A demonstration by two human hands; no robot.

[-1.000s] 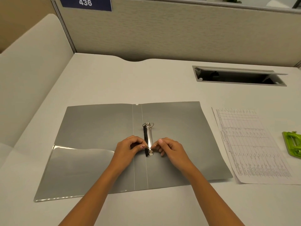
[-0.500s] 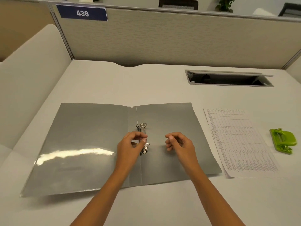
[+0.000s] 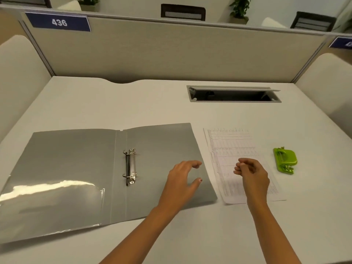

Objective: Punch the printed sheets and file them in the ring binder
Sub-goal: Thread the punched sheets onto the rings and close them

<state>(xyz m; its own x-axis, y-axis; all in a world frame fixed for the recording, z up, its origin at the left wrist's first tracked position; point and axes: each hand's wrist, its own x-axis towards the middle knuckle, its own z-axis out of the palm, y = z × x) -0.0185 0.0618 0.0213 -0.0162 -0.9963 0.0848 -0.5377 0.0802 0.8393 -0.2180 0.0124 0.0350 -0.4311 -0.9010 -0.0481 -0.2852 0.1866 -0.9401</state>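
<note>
A grey ring binder [image 3: 72, 168] lies flat and spread wide on the desk, its metal ring mechanism [image 3: 130, 166] on the spine with both rings parted. To its right lies a thin stack of printed sheets [image 3: 228, 149] with table print. A green hole punch [image 3: 285, 160] sits right of the sheets. My left hand [image 3: 182, 180] hovers over the binder's right cover near its edge, fingers spread, holding nothing. My right hand [image 3: 251, 174] is above the sheets, fingers loosely curled, empty.
A cable slot [image 3: 233, 94] with its lid up is set into the desk behind the sheets. Beige partition walls [image 3: 162, 52] close off the back and both sides. The desk's front edge runs just below my forearms.
Both hands left the ring mechanism and moved right: the left now over the right cover, the right over the sheets. The rings now stand parted. The camera tilted up and right.
</note>
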